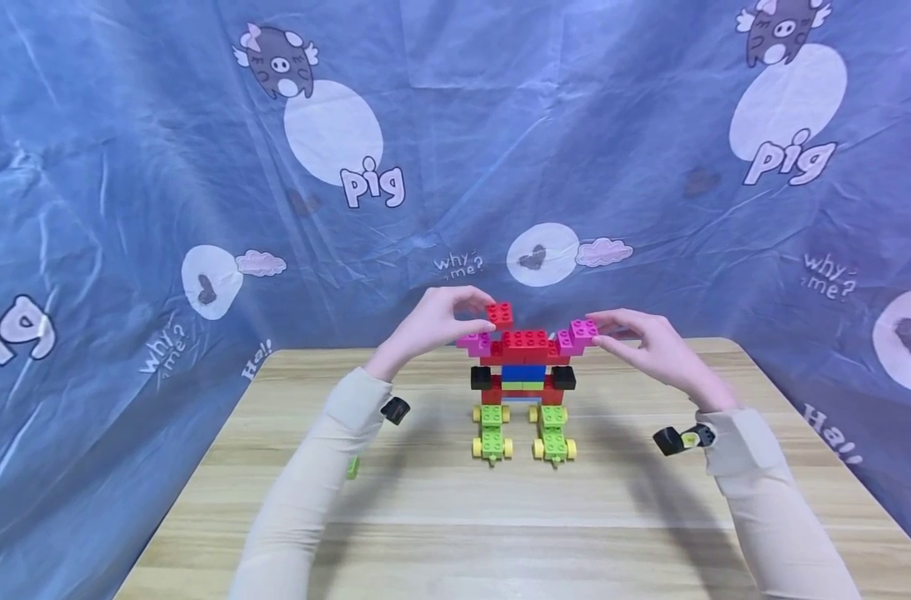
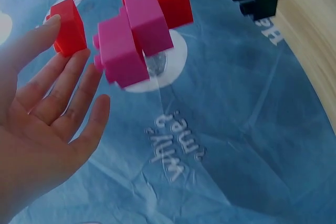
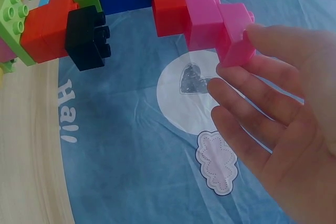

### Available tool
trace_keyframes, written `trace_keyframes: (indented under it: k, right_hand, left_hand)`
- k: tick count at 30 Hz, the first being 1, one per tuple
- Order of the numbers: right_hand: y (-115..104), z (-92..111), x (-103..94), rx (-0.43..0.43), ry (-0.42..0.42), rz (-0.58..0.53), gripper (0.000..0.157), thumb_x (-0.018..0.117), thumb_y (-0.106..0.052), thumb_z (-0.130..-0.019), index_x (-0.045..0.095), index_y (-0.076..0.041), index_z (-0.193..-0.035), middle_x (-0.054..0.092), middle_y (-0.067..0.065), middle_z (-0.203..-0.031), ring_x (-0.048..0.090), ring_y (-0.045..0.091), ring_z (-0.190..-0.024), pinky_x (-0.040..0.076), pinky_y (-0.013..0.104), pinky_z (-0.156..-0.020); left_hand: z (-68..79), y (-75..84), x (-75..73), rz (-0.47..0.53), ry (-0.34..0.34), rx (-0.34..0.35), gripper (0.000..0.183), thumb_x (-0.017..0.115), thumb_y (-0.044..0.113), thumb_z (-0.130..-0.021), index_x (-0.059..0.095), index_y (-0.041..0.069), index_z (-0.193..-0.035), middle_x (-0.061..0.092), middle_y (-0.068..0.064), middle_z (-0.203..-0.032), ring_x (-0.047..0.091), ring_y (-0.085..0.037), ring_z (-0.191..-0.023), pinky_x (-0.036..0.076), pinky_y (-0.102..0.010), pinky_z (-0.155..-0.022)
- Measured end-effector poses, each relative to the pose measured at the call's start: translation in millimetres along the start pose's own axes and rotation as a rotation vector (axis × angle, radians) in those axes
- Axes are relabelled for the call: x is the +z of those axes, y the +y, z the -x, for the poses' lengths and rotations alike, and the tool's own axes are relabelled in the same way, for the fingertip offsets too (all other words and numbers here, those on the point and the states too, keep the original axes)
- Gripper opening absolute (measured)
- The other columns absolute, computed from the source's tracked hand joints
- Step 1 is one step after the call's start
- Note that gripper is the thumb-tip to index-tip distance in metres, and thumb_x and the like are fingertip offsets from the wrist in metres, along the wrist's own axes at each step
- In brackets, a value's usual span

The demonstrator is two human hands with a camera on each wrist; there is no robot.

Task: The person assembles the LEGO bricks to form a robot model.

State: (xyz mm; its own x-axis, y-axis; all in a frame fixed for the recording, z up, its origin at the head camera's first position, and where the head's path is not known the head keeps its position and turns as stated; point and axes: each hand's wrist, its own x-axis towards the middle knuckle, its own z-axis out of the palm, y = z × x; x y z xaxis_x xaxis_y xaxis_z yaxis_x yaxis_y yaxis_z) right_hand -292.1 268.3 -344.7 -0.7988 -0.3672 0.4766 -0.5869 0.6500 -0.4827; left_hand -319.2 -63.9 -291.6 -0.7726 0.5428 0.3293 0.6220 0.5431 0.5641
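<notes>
A toy figure of building bricks stands upright on the table, with a blue middle (image 1: 523,373), a red top (image 1: 525,340) and black bricks (image 1: 563,377) at either side. Its feet are green bases (image 1: 491,437) on yellow wheels. Stepped pink bricks form both arms. My left hand (image 1: 434,321) pinches a separate red brick (image 2: 68,27) between thumb and fingertips, above the left pink arm (image 2: 123,51). On the other side, my right hand (image 1: 646,343) pinches the outermost pink brick (image 3: 235,32) of the right arm, thumb on its studded side and the lower fingers spread.
A small green brick (image 1: 352,468) lies on the wooden table (image 1: 455,550), beside the left forearm. Blue printed cloth (image 1: 455,167) hangs close behind the figure and along both sides. Black wrist cameras (image 1: 396,409) stick out from both cuffs.
</notes>
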Motion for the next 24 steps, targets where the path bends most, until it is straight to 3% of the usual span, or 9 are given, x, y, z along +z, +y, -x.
trace_keyframes:
  k: [6, 13, 19, 24]
  right_hand:
    - [1, 1, 0.4, -0.009, 0.003, 0.005, 0.035, 0.067, -0.020, -0.086, 0.063, -0.014, -0.121, 0.069, 0.001, -0.112, 0.062, -0.003, -0.092, 0.056, 0.023, -0.081]
    - [1, 1, 0.6, -0.021, 0.002, 0.008, 0.036, 0.068, -0.021, -0.086, 0.063, -0.015, -0.121, 0.068, 0.001, -0.113, 0.059, -0.009, -0.092, 0.049, 0.006, -0.081]
    - [0, 1, 0.3, -0.026, 0.006, 0.021, 0.036, 0.068, -0.022, -0.086, 0.063, -0.015, -0.120, 0.068, 0.000, -0.113, 0.059, -0.009, -0.091, 0.056, 0.030, -0.083]
    - [0, 1, 0.4, -0.026, 0.003, 0.017, 0.036, 0.068, -0.021, -0.086, 0.062, -0.015, -0.120, 0.069, -0.001, -0.111, 0.060, -0.008, -0.091, 0.052, 0.012, -0.082]
  left_hand:
    - [-11.5, 5.8, 12.2, -0.027, -0.044, -0.010, 0.035, 0.072, 0.034, -0.081, 0.066, 0.017, -0.111, 0.070, 0.000, -0.106, 0.064, -0.017, -0.101, 0.052, -0.032, -0.091]
    - [-18.0, 6.8, 23.5, -0.085, -0.063, -0.006, 0.034, 0.072, 0.035, -0.081, 0.067, 0.017, -0.109, 0.071, 0.003, -0.102, 0.065, -0.009, -0.095, 0.052, -0.026, -0.088]
    - [-21.0, 8.8, 30.3, -0.090, -0.086, 0.015, 0.035, 0.072, 0.034, -0.081, 0.066, 0.014, -0.110, 0.071, 0.000, -0.103, 0.066, -0.015, -0.098, 0.052, -0.026, -0.088]
    - [-21.5, 9.8, 33.3, -0.102, -0.092, 0.010, 0.035, 0.072, 0.033, -0.081, 0.066, 0.015, -0.110, 0.071, 0.001, -0.103, 0.065, -0.014, -0.097, 0.053, -0.029, -0.090]
